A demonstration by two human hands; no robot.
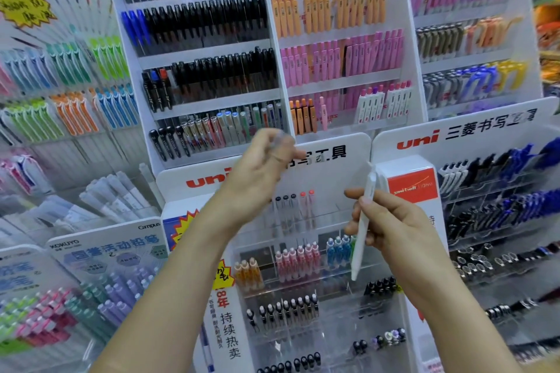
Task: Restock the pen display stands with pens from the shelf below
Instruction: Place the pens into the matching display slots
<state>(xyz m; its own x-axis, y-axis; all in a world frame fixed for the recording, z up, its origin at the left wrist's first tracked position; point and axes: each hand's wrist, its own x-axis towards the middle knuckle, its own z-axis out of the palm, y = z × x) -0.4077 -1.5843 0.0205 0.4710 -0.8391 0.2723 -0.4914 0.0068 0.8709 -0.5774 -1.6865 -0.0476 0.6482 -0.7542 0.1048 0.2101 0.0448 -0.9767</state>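
Fingertips of the right hand [391,227] pinch a white pen [359,248] near its middle, thumb on the near side and fingers curled behind the barrel. The pen stands almost upright, tip down and clip end up, tilted a little to the right at the top. It hangs in the air in front of the centre uni stand [333,166], touching none of its tiers.

The left hand [260,166] is raised higher and further left, well apart from the pen, in front of the stand's white header. It is blurred; its fingers look bent, but I cannot tell whether they hold anything.

Behind the pen, the stand's clear tiers carry orange pens [248,272], pink pens [298,257] and blue pens [339,248] in one row, with black-capped pens [285,306] on the tier below. A red box [412,185] sits just right of the pen's top. A second uni stand [454,136] lies to the right, a Zebra stand [342,82] rises behind, and a Kokuyo stand [106,245] is at lower left.
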